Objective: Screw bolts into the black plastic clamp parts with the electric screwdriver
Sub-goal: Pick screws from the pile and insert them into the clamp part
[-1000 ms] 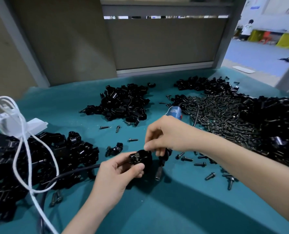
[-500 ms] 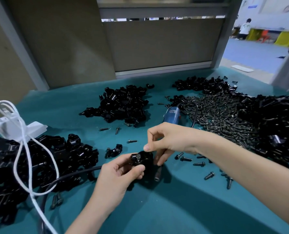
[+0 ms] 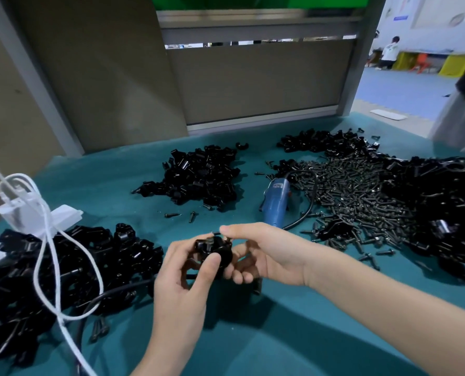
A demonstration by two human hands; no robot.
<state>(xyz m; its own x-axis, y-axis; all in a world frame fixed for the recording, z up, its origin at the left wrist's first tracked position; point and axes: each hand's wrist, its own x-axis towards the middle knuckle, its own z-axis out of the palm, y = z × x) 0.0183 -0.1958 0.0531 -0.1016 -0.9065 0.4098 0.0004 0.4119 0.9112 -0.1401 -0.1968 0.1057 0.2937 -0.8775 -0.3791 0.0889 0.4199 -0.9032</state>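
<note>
Teal-covered table, mid-shift: I am working among black clamp parts that are lying in three heaps. The right heap is the biggest, the near-left heap is sitting under a white charger cable, and the far-centre heap is the smallest.

A wide pile of bolts is spreading between the far-centre and right heaps. The blue electric screwdriver is lying idle on the cover at the left edge of that pile, just beyond my hands and apart from them.

My left hand is gripping one clamp part above the near centre of the table, with the thumb pressing its near face and the fingers curling behind. My right hand is pinching at the part's top edge with forefinger and thumb, and its other fingers are curling beneath. What looks like a bolt is standing up from the top of the part.

Judging by this, I am seating a bolt by hand, and the driving with the tool is not yet begun on this piece. With so many loose bolts and parts lying about, most of the job looks to be waiting.

Which heap is holding finished pieces I cannot tell. My fingers are hiding the part's far side and whatever the pinch is closing on, and the near-left heap is running off the frame.
</note>
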